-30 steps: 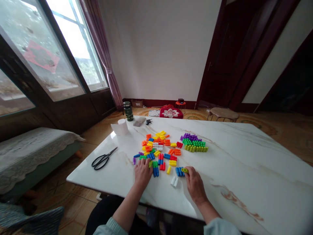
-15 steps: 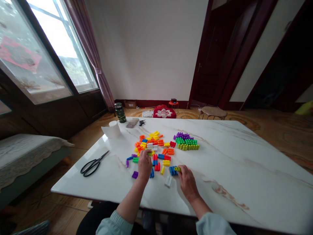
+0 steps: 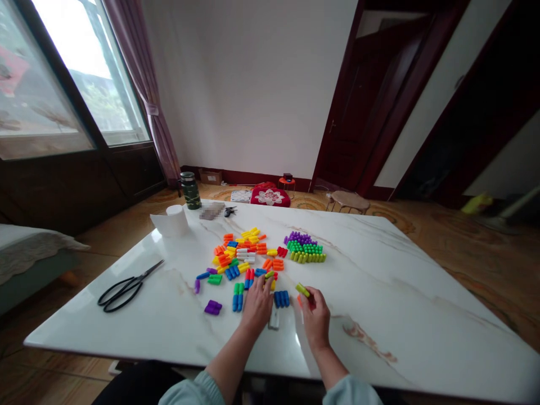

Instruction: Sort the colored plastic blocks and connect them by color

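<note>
My right hand (image 3: 317, 316) grips olive-green bullet-shaped plastic pegs (image 3: 302, 289) between thumb and fingers, a little above the table. A bit of orange shows beneath its fingers. My left hand (image 3: 258, 304) is over the front of the loose pile, closed on an olive-green peg (image 3: 269, 275) at its fingertips. Between the hands lie blue pegs (image 3: 281, 298) side by side and a whitish peg piece (image 3: 274, 319), partly hidden by my left hand. Left of that hand are joined green-and-blue pegs (image 3: 238, 297) and purple pegs (image 3: 213, 307). Loose orange pegs (image 3: 278, 264) lie behind.
Purple, green and olive pegs (image 3: 307, 257) stand in rows at the back right. Black-handled scissors (image 3: 129, 289) lie on the left of the white marble-patterned table (image 3: 400, 292). A paper roll (image 3: 175, 222), a camouflage flask (image 3: 190, 191) and keys (image 3: 230, 211) are at the back left.
My left hand has moved right across the pile, from its left part to beside the blue pegs, with an olive-green peg in it. My right hand has lifted off the blue pegs. The view has turned right.
</note>
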Motion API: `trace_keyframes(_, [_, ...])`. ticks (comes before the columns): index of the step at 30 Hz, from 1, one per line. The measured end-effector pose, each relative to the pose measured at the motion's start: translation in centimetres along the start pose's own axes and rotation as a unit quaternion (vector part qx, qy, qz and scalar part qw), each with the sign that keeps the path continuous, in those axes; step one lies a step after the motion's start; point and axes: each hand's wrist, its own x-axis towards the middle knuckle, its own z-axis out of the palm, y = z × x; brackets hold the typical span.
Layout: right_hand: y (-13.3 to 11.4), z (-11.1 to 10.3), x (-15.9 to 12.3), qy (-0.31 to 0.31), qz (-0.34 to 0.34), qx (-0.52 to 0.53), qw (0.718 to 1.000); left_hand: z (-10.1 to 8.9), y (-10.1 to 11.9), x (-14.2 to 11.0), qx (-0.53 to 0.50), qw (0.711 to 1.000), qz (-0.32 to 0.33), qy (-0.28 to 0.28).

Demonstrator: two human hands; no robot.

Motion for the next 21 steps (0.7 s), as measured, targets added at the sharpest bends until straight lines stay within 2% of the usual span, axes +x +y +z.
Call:
trace_keyframes(5, [1.8,-1.1,5.0,-0.006,-0.041,-0.024,0.999,0.8,0.0,0.0,0.04,0.999,0.006,0.006])
trace_keyframes(9, [4.0,-1.2,9.7,-0.09,-0.027,-0.148,0.985,1.3,0.1,-0.1,0.053,0.998,0.008,0.02])
trace_keyframes(11, [4.9,-1.0,11.2,-0.108,-0.016,-0.186,0.976,1.5,0.0,-0.2,0.058,0.998,0.009,0.023])
trace_keyframes(21, [6.4,0.6,13.2,-0.074,0.025,-0.217,0.973,2.3,-0.5,-0.5,0.074,0.996,0.019,0.037])
